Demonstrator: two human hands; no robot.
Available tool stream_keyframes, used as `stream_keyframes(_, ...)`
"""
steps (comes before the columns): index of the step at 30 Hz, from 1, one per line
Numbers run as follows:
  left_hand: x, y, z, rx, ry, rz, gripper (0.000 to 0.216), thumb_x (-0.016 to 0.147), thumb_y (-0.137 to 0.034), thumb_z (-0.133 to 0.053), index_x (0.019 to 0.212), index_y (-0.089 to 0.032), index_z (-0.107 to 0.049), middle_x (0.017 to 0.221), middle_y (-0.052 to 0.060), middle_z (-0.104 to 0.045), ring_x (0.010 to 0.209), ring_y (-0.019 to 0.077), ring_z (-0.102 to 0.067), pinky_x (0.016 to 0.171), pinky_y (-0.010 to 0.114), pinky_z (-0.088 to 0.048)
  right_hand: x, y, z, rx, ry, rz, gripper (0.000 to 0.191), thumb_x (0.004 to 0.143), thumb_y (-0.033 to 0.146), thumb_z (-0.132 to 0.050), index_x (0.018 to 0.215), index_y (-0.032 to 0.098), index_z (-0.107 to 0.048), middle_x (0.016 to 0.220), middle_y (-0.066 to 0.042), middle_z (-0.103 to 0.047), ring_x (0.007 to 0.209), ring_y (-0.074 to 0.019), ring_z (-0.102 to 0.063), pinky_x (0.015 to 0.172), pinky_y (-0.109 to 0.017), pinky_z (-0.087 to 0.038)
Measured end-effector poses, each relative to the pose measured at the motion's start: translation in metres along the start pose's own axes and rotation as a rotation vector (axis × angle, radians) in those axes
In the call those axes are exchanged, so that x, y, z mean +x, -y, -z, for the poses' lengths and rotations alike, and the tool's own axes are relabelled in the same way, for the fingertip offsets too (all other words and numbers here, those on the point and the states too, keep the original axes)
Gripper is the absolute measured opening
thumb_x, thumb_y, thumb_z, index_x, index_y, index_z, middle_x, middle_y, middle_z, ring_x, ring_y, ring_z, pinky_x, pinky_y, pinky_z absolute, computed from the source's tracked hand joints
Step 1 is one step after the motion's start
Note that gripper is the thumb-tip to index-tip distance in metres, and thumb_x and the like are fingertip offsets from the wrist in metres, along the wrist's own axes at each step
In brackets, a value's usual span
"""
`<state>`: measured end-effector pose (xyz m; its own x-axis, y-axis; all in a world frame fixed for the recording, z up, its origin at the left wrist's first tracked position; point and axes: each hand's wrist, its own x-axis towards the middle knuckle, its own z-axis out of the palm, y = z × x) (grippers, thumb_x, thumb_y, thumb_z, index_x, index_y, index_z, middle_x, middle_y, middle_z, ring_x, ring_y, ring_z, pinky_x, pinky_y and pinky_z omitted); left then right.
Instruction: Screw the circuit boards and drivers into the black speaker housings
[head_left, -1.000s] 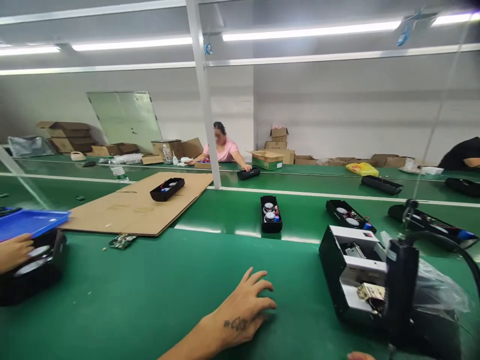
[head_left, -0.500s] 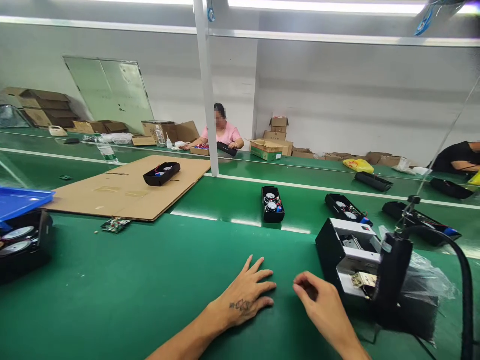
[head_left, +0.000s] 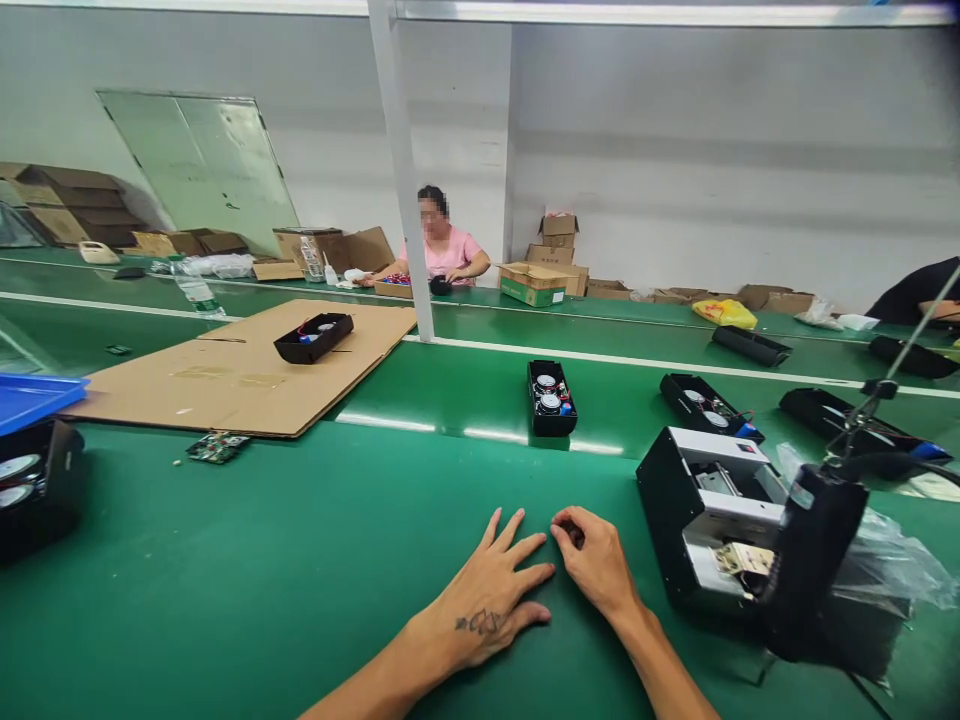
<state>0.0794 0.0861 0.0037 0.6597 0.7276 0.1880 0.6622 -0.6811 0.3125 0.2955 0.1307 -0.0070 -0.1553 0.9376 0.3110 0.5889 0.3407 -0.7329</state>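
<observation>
My left hand [head_left: 499, 590] lies flat on the green bench top [head_left: 285, 560], palm down with its fingers spread, holding nothing. Close by on its right, my right hand [head_left: 594, 560] is curled, thumb and forefinger pinched together just above the surface. Whatever may be inside that pinch is hidden. To the right of it stands a black and white machine [head_left: 724, 515] with an open slot in its front. Beyond both hands, a black speaker housing [head_left: 551, 398] with two round drivers and coloured wires sits on the green belt.
A black handheld device [head_left: 817, 550] on a stand and clear plastic film [head_left: 892, 560] are at right. Cardboard [head_left: 247, 370], a circuit board [head_left: 217, 447], a blue tray [head_left: 37, 395] and another speaker housing [head_left: 56, 500] lie left. A person in pink [head_left: 454, 250] works across the line.
My right hand has moved left and slightly away from me, beside the left fingertips. The left hand stays flat. The view has tilted down somewhat.
</observation>
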Motion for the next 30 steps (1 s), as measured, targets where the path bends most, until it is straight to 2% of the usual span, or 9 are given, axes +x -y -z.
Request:
stream_keyframes(6, 0.003, -0.001, 0.004, 0.030, 0.003, 0.025, 0.047, 0.103, -0.043, -0.074, 0.148, -0.030, -0.065, 0.159, 0.013, -0.061, 0.157, 0.0488, -0.046, 0.123, 0.082, -0.038, 0.001, -0.002, -0.001, -0.019, 0.013, 0.014, 0.019, 0.095, 0.026, -0.058, 0.086, 0.022, -0.075, 0.079, -0.003, -0.076, 0.068, -0.0200, -0.067, 0.069, -0.033, -0.051)
stream_keyframes(15, 0.003, -0.003, 0.010, 0.011, 0.044, 0.053, 0.051, 0.104, -0.043, -0.073, 0.153, -0.033, -0.062, 0.163, 0.011, -0.058, 0.160, 0.0468, -0.041, 0.124, 0.080, -0.036, 0.000, -0.006, -0.005, -0.009, 0.003, 0.012, 0.018, 0.093, 0.027, -0.057, 0.085, 0.024, -0.073, 0.079, -0.003, -0.074, 0.066, -0.0198, -0.065, 0.068, -0.033, -0.050)
stream_keyframes(22, 0.005, -0.006, 0.017, -0.021, 0.127, 0.092, 0.051, 0.104, -0.042, -0.073, 0.153, -0.031, -0.061, 0.168, 0.011, -0.054, 0.162, 0.0510, -0.035, 0.124, 0.085, -0.032, 0.000, -0.005, -0.004, -0.006, 0.003, 0.011, 0.018, 0.093, 0.027, -0.057, 0.084, 0.023, -0.072, 0.078, -0.003, -0.074, 0.066, -0.0201, -0.065, 0.068, -0.033, -0.049)
stream_keyframes(30, 0.005, -0.008, 0.019, -0.024, 0.106, 0.083, 0.050, 0.104, -0.041, -0.073, 0.152, -0.030, -0.062, 0.166, 0.012, -0.056, 0.161, 0.0517, -0.037, 0.122, 0.085, -0.034, -0.001, -0.006, -0.004, -0.003, 0.008, 0.008, 0.018, 0.093, 0.027, -0.058, 0.085, 0.023, -0.073, 0.079, -0.003, -0.074, 0.066, -0.0199, -0.065, 0.069, -0.033, -0.049)
